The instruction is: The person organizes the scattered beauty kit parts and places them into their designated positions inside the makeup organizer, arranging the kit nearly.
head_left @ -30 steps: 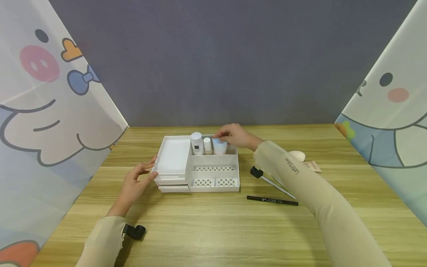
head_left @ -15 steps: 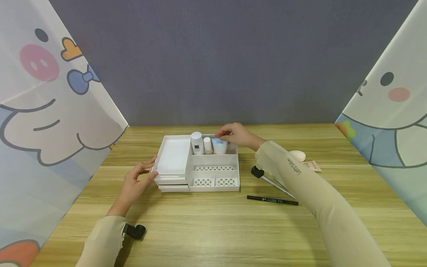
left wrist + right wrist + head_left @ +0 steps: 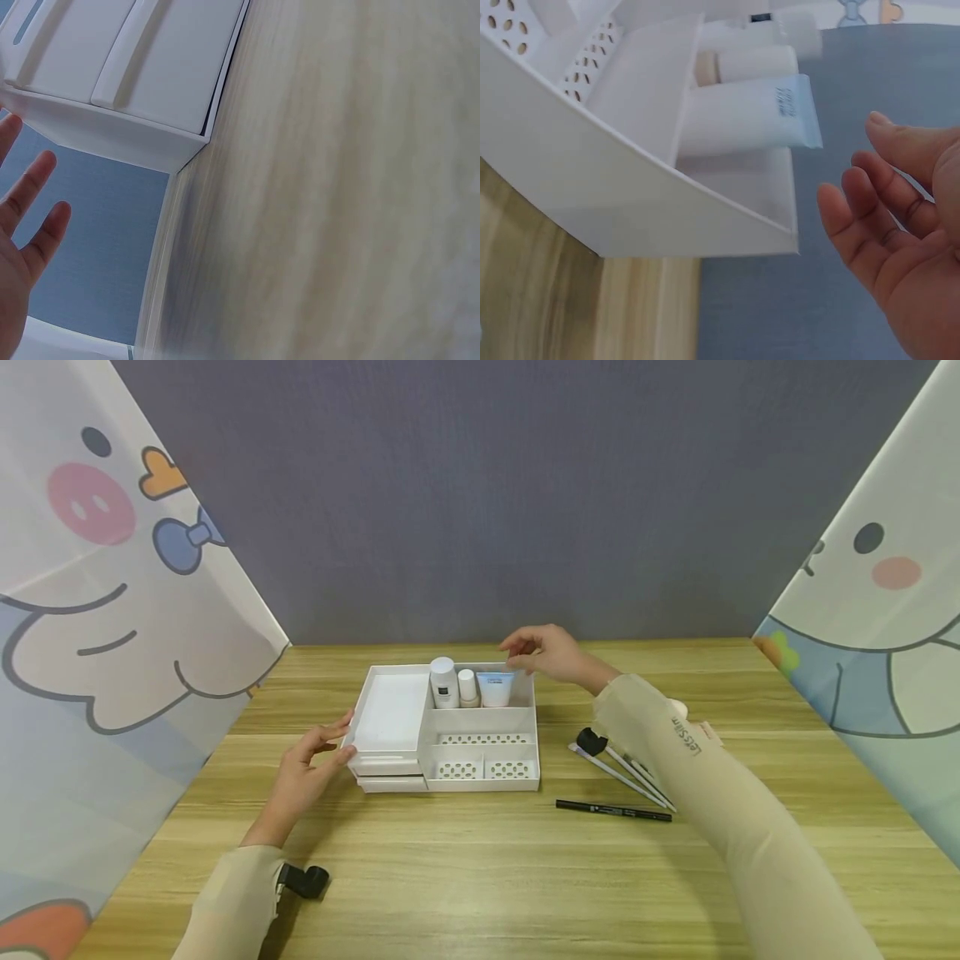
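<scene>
A white desktop organizer (image 3: 393, 710) with drawers stands on the table. In its back compartment are a white bottle (image 3: 444, 685), a small bottle with a white cap (image 3: 468, 687) and a light blue and white squeeze tube (image 3: 495, 691), crimped end up. My left hand (image 3: 303, 768) touches the organizer's left front corner, thumb at the front; its other fingers spread loosely in the left wrist view. My right hand (image 3: 551, 653) hovers behind the compartment's right corner, fingers loosely bent and holding nothing. The right wrist view shows a gap between the hand and the tube (image 3: 746, 114).
Right of the organizer lie several makeup brushes (image 3: 615, 772) and a black pen-like stick (image 3: 613, 811). A white rounded item (image 3: 678, 707) and a small beige packet (image 3: 710, 732) are partly behind the right sleeve. A grey panel (image 3: 517, 502) rises at the table's back.
My right hand has let go of the squeeze tube and moved up and right from it. More of the brushes shows beside the sleeve. My left hand stays at the organizer's corner.
</scene>
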`<state>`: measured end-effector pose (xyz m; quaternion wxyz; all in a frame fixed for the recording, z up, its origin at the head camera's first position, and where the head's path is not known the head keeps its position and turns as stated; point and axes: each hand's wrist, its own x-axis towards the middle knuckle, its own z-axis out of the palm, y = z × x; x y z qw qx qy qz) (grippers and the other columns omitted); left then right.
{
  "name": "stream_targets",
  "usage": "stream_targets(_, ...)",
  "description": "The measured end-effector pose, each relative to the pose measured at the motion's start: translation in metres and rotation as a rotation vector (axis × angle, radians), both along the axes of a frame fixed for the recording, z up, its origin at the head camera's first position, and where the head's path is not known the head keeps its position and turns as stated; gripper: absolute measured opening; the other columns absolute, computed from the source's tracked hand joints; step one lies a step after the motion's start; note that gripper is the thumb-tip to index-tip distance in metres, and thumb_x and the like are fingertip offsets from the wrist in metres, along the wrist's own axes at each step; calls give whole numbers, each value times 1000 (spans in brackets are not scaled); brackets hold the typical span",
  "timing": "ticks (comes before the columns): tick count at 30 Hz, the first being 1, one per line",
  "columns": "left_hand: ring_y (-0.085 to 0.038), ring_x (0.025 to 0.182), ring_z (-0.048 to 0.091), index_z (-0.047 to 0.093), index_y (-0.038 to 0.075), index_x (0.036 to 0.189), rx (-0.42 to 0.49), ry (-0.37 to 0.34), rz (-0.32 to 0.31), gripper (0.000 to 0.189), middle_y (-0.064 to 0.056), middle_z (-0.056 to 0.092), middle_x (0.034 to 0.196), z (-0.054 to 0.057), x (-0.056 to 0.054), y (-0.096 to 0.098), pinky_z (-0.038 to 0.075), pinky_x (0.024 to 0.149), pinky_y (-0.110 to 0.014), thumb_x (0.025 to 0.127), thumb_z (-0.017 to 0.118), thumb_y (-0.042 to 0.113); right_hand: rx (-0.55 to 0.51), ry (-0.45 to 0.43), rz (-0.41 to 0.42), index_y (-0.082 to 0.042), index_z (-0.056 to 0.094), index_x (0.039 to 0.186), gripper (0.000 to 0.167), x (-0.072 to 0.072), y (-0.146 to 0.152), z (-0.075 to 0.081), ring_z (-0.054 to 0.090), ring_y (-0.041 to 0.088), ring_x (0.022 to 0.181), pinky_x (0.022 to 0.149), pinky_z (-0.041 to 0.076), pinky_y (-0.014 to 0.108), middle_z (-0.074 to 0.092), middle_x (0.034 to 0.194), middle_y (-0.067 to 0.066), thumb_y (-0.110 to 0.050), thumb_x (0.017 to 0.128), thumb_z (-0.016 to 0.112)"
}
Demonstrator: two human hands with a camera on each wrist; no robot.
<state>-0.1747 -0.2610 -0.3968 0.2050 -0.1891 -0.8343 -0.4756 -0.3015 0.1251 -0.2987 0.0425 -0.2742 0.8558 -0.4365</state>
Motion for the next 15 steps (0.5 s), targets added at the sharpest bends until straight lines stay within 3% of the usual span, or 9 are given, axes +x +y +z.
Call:
stream_targets(4, 8, 119, 50, 65, -2, 112, 5, 5, 3, 24, -17, 56, 137, -1, -1, 0, 45, 86, -17, 89, 68, -8, -2, 26, -32, 0, 69, 117, 23, 1, 12, 6, 64, 27, 91, 71, 57, 32, 68, 102, 13, -5, 94, 68)
stream_targets(8, 7, 120, 51, 65, -3, 112, 9, 8, -4, 25, -18, 55, 137, -1, -1, 0, 45, 86, -18, 89, 67, -10, -19, 22, -58, 0, 68, 118, 24, 2, 25, 10, 63, 31, 92, 71, 56, 30, 68, 103, 13, -6, 95, 68)
stream_targets(15, 6, 120, 51, 65, -4, 112, 16, 11, -6, 24, -11, 56, 138, -1, -1, 0, 45, 86, -19, 89, 68, -9, 7, 24, -93, 0, 68, 118, 25, 4, 46, 11, 63, 19, 87, 71, 56, 29, 68, 104, 14, -9, 95, 69)
